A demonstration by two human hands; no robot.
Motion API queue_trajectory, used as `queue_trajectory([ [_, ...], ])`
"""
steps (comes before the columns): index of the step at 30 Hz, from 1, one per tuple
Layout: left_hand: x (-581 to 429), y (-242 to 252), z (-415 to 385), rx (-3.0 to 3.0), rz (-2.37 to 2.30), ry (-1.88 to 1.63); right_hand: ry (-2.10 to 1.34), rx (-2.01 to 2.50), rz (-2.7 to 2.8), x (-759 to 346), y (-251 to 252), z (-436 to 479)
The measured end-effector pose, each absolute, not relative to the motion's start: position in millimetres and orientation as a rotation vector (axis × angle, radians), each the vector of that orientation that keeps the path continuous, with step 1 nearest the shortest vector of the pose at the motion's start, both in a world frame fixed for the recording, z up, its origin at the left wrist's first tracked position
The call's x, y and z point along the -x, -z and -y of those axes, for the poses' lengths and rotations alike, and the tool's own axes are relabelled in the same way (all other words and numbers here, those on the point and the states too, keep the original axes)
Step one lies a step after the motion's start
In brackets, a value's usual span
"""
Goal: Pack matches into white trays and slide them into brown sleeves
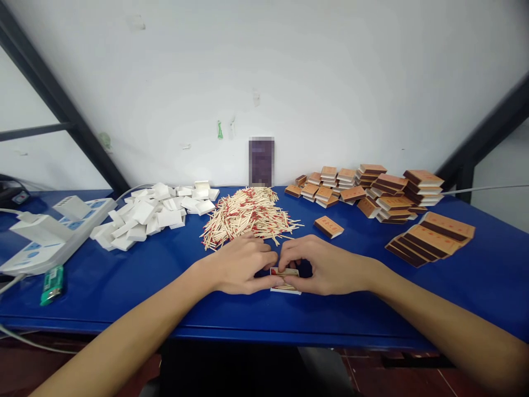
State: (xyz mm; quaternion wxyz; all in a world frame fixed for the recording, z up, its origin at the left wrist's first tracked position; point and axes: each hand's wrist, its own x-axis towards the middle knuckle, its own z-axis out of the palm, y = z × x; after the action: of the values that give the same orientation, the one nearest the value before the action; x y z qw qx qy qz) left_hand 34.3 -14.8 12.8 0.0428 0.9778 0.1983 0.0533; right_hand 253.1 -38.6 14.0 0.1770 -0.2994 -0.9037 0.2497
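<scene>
A small white matchbox tray [293,292] lies on the blue table in front of me, with red-tipped matches [291,272] inside it. My left hand [247,264] is at the tray's left side, its thumb reaching over the near part and its other fingers curled. From the right, my right hand [318,264] bends thumb and forefinger together over the matches in the tray. Fingers cover part of the tray. Just beyond my hands is a big loose heap of matches [248,212].
White empty trays [144,212] are piled at left, near a power strip [78,226] and a green lighter [53,285]. Stacked matchboxes [390,193] stand at right, with flat sleeves [432,237] nearer. One matchbox [329,226] lies alone. A pixelated dark rectangle [262,161] is against the wall.
</scene>
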Motion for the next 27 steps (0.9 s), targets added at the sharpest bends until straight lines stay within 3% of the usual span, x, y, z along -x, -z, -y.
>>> queue_trajectory([
  [7,-34.1,-15.5,12.5,-3.025,-0.585,-0.186,-0.606,0.774,2.487,-254.3,-12.1,36.3],
  [16,-32.3,-16.9,13.8,-3.01,-0.622,-0.175,-0.212,1.134,2.31,-258.8,-3.0,17.8],
  [21,-32.6,-16.3,13.7,-3.013,-0.626,-0.159,-0.248,1.176,2.327,-259.8,-3.3,16.9],
  [27,-31.2,-19.9,13.7,-3.002,-0.631,-0.141,-0.45,0.902,2.519,-260.7,-12.3,30.7],
])
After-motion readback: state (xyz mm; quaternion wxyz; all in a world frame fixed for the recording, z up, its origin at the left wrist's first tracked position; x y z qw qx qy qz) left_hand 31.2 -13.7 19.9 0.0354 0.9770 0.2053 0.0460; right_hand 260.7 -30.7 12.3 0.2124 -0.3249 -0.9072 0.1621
